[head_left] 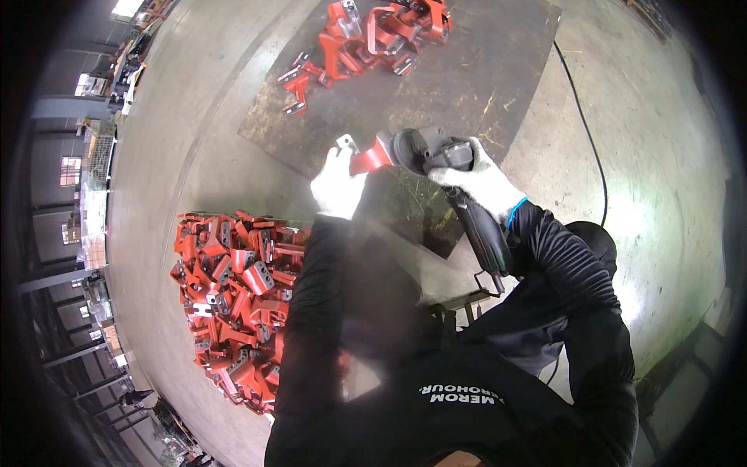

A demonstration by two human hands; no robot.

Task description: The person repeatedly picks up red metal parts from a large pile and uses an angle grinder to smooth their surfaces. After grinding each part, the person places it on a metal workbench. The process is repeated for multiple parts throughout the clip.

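My left hand (339, 185), in a white glove, is closed on a red metal bracket (375, 158) with a bare grey end plate. In my gloved right hand (489, 185) is a black angle grinder (480, 231), gripped near its head, with its long body slanting down toward my lap. The grinder's round disc end meets the right end of the bracket; whether they touch or just overlap in view I cannot tell. Both are held over the near part of a dark, worn metal plate (475, 86).
Several red brackets (342, 56) lie piled on the plate's far side. At my left stands a big heap of similar red brackets (233, 303). A black cable (589, 128) runs along the concrete floor (210, 101) on the right. Shelving (97, 163) lines the far left.
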